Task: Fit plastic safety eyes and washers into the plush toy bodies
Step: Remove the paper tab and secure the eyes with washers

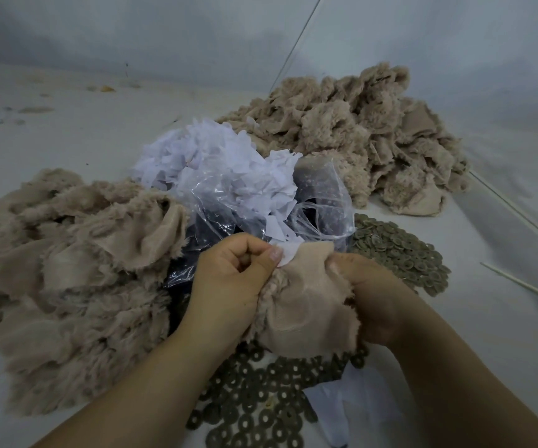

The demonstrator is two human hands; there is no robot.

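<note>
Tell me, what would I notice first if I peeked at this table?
Probably the two hands in the middle, the left hand and right hand, gripping a beige plush body turned inside out. Big fluffy plush piles sit at the left and far right. Round washers are scattered near the wrists.

No readable text, labels, brands or numbers are showing anywhere in this view.
</note>
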